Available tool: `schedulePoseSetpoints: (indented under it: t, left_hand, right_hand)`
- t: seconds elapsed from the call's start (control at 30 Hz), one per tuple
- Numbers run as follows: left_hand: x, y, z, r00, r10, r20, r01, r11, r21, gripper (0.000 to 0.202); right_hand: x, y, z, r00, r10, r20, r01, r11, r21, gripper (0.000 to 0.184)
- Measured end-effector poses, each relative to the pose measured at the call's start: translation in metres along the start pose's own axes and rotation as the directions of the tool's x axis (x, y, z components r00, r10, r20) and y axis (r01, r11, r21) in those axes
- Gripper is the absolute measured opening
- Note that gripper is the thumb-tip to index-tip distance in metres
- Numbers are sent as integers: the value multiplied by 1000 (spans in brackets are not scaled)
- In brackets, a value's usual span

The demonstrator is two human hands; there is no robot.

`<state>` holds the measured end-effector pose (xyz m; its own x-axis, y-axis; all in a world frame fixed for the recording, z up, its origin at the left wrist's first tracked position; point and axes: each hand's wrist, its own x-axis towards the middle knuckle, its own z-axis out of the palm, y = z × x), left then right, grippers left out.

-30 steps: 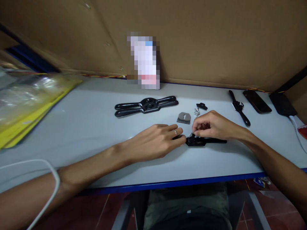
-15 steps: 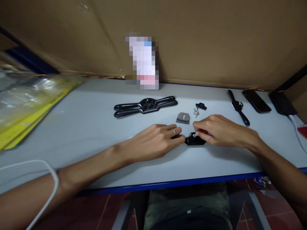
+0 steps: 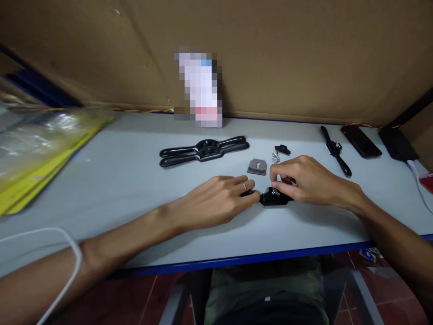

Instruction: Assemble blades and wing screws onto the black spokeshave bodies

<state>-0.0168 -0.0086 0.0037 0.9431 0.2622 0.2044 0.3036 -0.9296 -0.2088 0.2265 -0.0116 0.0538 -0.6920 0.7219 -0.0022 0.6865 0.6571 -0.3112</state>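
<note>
A black spokeshave body [image 3: 273, 197] lies on the white table [image 3: 135, 180] between my hands. My left hand [image 3: 216, 201], with a ring on one finger, rests curled over its left handle and holds it down. My right hand [image 3: 301, 180] covers the right handle, its fingertips pinched together over the middle of the body on a small part I cannot make out. Just behind lie a grey metal blade [image 3: 257, 166], a few small silver screws [image 3: 275, 157] and a small black cap piece [image 3: 282, 149].
A second, whole black spokeshave [image 3: 204, 150] lies further back. At the right are a black screwdriver [image 3: 336, 150], a dark phone [image 3: 361, 141] and another black object [image 3: 397, 144]. Yellow plastic-wrapped packs [image 3: 40, 144] fill the left. Cardboard walls the back.
My right hand came down over the spokeshave's right handle, hiding it, and its fingertips stay pinched at the middle. My left hand has hardly moved.
</note>
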Motion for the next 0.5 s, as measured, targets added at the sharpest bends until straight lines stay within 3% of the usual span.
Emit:
schedulePoseSetpoints:
  t: [0.1, 0.33, 0.43, 0.5]
  left_hand:
    - [0, 0, -1, 1000, -3, 3, 3, 1000, 7, 22]
    - [0, 0, 0, 1000, -4, 26, 3, 1000, 20, 23]
    - [0, 1, 0, 1000, 0, 25, 0, 1000, 10, 22]
    - [1, 1, -1, 1000, 2, 26, -2, 1000, -1, 22]
  right_hand:
    - [1, 5, 0, 997, -81, 7, 80, 991, 109, 22]
    - [-2, 1, -6, 996, -1, 88, 1, 1000, -2, 19]
    - [-5, -1, -7, 987, -56, 150, 47, 997, 57, 21]
    - [-6, -3, -6, 989, -74, 127, 57, 990, 132, 22]
